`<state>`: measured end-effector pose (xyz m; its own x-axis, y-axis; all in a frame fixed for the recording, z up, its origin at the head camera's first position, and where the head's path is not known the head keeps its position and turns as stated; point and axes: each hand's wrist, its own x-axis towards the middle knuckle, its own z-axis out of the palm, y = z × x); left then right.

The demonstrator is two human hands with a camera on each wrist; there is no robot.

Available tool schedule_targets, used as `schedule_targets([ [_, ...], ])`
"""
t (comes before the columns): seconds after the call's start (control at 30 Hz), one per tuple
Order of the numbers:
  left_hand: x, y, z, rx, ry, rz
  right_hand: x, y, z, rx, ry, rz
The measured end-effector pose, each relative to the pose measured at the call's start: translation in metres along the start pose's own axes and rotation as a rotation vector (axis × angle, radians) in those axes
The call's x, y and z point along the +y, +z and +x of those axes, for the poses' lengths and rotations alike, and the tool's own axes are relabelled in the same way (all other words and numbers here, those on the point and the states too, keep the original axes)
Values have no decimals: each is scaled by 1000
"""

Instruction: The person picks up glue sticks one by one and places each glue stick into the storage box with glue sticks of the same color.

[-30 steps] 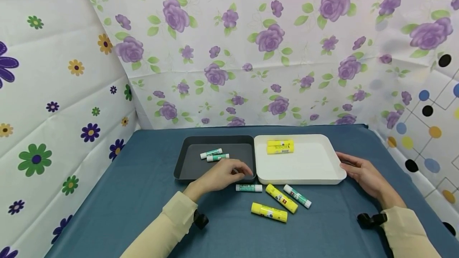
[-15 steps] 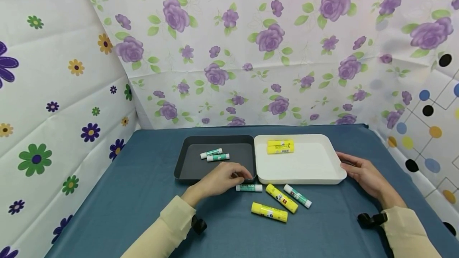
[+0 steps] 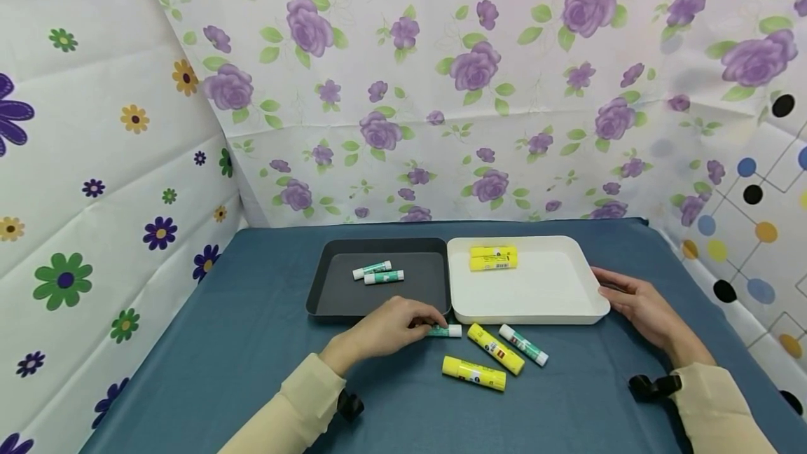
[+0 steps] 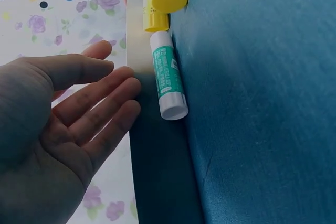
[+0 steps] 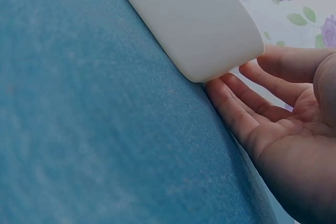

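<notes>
My left hand point(image 3: 391, 328) reaches over the near edge of the dark grey tray point(image 3: 315, 293), its fingertips overlapping the left end of a green-and-white glue stick point(image 3: 449, 331). In the left wrist view that glue stick point(image 4: 169, 76) lies on the cloth just beyond the loosely bent fingers point(image 4: 113, 121), and the palm holds nothing. Over on the right, my right hand point(image 3: 649, 310) rests its fingertips against the right edge of the white tray point(image 3: 542, 293). The right wrist view has extended fingers point(image 5: 231, 106) at the corner of the white tray point(image 5: 205, 30).
Two green-and-white glue sticks point(image 3: 384, 277) lie in the grey tray, and two yellow glue sticks point(image 3: 493, 262) in the white one. Before the trays, on the blue cloth point(image 3: 252, 370), are two yellow tubes point(image 3: 473, 373) and another green-and-white stick point(image 3: 523, 345).
My left hand has moved down and nearer, from above the grey tray's front edge to the left end of the green-and-white glue stick. The right hand stays at the white tray.
</notes>
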<state>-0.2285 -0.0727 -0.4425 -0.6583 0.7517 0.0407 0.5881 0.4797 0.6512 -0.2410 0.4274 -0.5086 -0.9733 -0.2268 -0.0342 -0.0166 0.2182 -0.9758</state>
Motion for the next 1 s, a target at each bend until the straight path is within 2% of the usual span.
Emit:
schedule_targets([
  [0.2,2,3,-3,-38,-35,64,0,0,-1,0,-6,-1],
  [0.37,1,5,-4,-68,-74,81,0,0,-1,-7,-10,2],
  [0.6,0,6,-4,-52,-43,76,0,1,-1,-1,-12,4],
  [0.7,0,6,-4,-46,-41,101,0,1,-1,0,-11,5],
  [0.9,-3,10,-6,-118,-23,186,0,1,0,2,-6,6],
  [1.0,-5,12,-6,-131,-17,212,0,1,0,2,-6,2],
])
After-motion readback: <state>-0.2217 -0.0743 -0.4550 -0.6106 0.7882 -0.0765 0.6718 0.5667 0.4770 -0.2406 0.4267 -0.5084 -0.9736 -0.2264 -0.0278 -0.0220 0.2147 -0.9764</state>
